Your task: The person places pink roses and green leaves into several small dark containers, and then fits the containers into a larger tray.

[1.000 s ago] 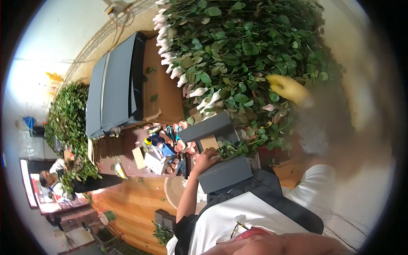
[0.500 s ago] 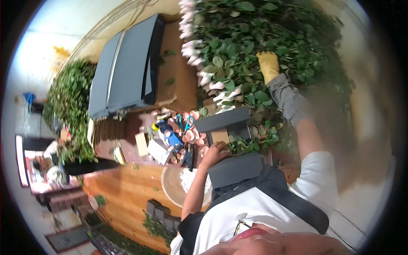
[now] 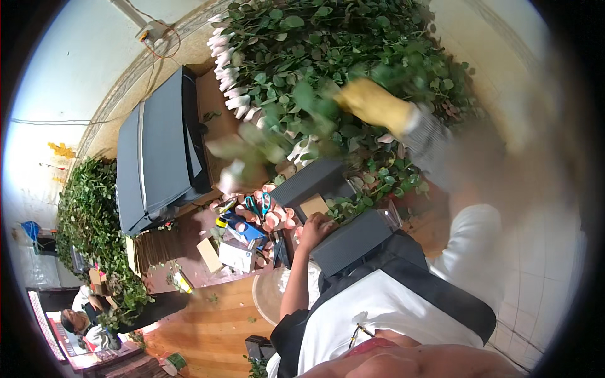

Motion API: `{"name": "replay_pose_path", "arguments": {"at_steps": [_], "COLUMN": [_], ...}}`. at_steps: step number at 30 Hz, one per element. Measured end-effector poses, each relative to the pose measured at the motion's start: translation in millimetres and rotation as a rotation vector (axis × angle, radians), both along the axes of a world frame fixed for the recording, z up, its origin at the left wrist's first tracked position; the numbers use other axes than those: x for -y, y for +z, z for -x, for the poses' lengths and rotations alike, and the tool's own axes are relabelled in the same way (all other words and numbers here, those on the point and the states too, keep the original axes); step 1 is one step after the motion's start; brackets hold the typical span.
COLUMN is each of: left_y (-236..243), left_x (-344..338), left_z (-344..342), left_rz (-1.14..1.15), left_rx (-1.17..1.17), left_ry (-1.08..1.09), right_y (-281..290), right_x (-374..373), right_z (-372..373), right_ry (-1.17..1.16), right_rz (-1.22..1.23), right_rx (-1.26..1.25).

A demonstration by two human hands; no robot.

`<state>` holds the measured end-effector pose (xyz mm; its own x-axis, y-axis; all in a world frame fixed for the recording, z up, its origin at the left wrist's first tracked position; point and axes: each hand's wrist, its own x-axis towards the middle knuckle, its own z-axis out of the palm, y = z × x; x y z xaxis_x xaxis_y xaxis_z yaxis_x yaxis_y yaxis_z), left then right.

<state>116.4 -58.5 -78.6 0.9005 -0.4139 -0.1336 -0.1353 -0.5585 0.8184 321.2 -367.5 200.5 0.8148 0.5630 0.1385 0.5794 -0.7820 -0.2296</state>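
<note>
My left hand (image 3: 316,228) curls over the near edge of a grey box (image 3: 353,242) at my waist, beside leafy stems (image 3: 350,206) and a tan card (image 3: 313,205) inside it. My right hand (image 3: 368,104), in a yellow glove, is closed on a motion-blurred leafy flower stem (image 3: 277,145) with a pale head toward its left end. Behind it lies a big heap of stems (image 3: 340,31) with white-sleeved flower heads (image 3: 220,60) along its left side.
Teal scissors (image 3: 258,205), a white box (image 3: 236,257) and pink petals (image 3: 271,220) cover the worktable. Large grey boards (image 3: 154,151) stand behind, another leafy pile (image 3: 85,208) at left. A bowl (image 3: 268,296) is below; another person (image 3: 94,331) works at far left.
My gloved right hand first reached up into the heap; it has now swung down and leftward, drawing out a blurred stem. My left hand stays at the grey box.
</note>
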Motion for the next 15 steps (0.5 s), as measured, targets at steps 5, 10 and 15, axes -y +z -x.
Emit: {"name": "replay_pose_path", "arguments": {"at_steps": [5,10,15], "left_y": [-30.2,-84.0,14.8], "left_x": [8.9,-33.4,4.2], "left_z": [-2.9,8.4,0.1], "left_rz": [-0.16,0.096,-0.185], "left_rx": [-0.237,0.28,0.036], "left_ry": [-0.113,-0.097,-0.097], "right_y": [-164.7,-235.6,-130.8], "right_x": [105.5,89.6,77.7], "right_z": [92.8,136.8,146.0], "right_ry": [0.02,-0.178,-0.365], "right_rz": [0.373,0.611,0.154], "right_rx": [-0.467,-0.426,0.045]}}
